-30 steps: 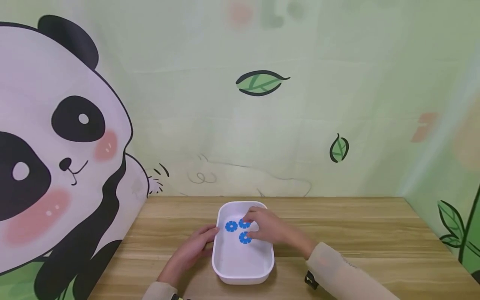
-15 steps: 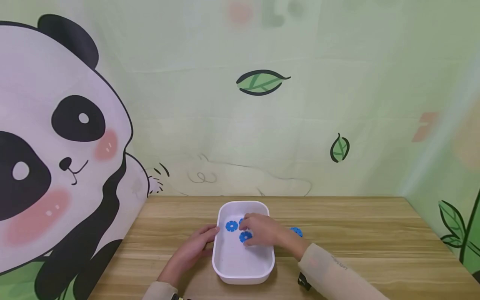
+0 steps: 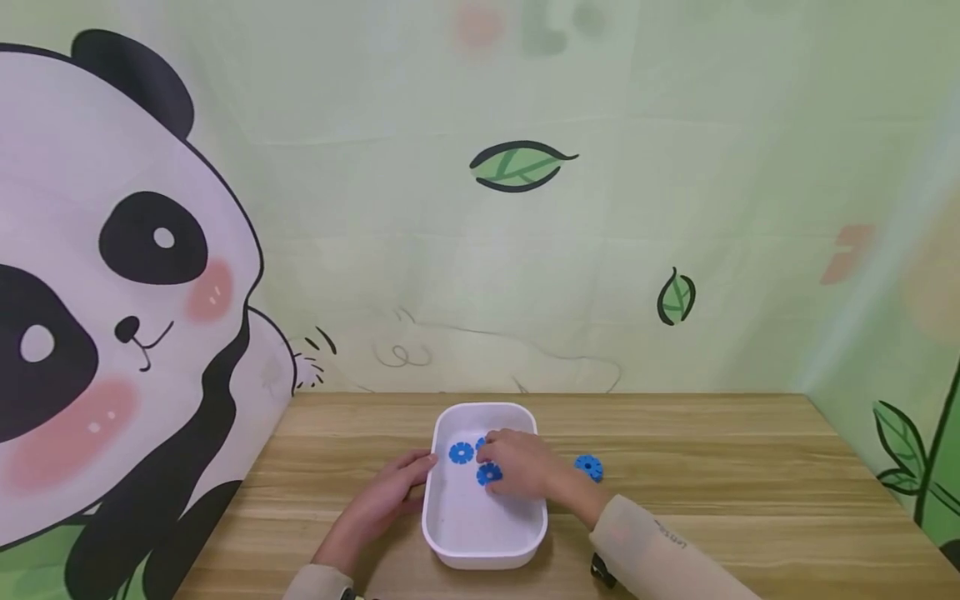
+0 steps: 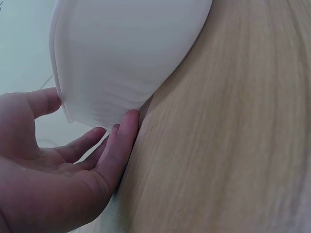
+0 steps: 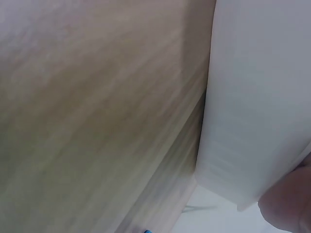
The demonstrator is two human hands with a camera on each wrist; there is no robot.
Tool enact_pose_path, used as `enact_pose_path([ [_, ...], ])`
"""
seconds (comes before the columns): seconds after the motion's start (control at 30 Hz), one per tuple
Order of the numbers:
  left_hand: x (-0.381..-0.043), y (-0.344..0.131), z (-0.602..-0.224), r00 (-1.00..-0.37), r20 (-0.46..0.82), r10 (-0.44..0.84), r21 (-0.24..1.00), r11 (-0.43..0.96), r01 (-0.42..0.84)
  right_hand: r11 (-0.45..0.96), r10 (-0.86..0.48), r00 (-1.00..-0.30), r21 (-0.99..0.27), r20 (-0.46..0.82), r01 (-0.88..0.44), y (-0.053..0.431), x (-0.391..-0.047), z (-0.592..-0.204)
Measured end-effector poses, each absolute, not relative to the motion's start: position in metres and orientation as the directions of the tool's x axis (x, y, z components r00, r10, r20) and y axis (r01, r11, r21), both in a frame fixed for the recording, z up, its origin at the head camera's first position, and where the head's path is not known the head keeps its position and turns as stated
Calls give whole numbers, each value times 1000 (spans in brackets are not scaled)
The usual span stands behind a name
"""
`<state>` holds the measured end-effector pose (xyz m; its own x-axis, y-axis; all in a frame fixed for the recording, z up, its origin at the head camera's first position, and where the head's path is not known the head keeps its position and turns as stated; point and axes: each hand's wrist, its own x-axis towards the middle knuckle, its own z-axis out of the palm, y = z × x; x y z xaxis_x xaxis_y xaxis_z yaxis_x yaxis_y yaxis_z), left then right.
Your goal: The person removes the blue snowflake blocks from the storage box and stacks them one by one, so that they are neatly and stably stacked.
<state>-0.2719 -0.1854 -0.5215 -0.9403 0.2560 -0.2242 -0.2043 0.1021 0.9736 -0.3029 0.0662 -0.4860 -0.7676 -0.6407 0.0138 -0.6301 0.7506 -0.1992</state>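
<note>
A white plastic bin (image 3: 483,560) with rounded corners stands on the table. My left hand (image 3: 384,497) is at its left side. In the left wrist view, the thumb touches the rim and loosely extended fingers (image 4: 127,131) lie along the outer wall. Inside the bin lie blue notched snowflake discs: one at the left (image 3: 454,453), one nearer (image 3: 483,477), and one behind, mostly covered. Over the last two reaches my right hand (image 3: 520,465), index finger and thumb at opposite edges of the nearer disc; whether it grips that disc I cannot tell.
Another blue snowflake disc (image 3: 596,471) lies on the wooden table (image 3: 712,492) right of the bin, beyond the right forearm. A small black object (image 3: 602,572) shows under the right sleeve. Behind the table hangs a green backdrop (image 3: 420,208) with a panda and leaves.
My right hand has moved slightly left and down over the discs in the bin. The disc on the table, earlier hidden behind the arm, now shows. The left hand stays at the bin.
</note>
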Motion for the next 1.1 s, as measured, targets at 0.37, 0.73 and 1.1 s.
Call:
enact_pose_path([
  [0.37,-270,-185,-521,-941,-234,244,970,117,-211,754,-645,-764,-148,19,-640,66,-300,-490],
  [0.73,-270,-186,-520,-941,-234,244,970,123,-209,769,-627,-779,-146,15,-622,66,-298,-486],
  [1.1,-271,-186,-521,-941,-228,250,972,122,-203,776,-617,-787,-151,16,-612,66,-300,-488],
])
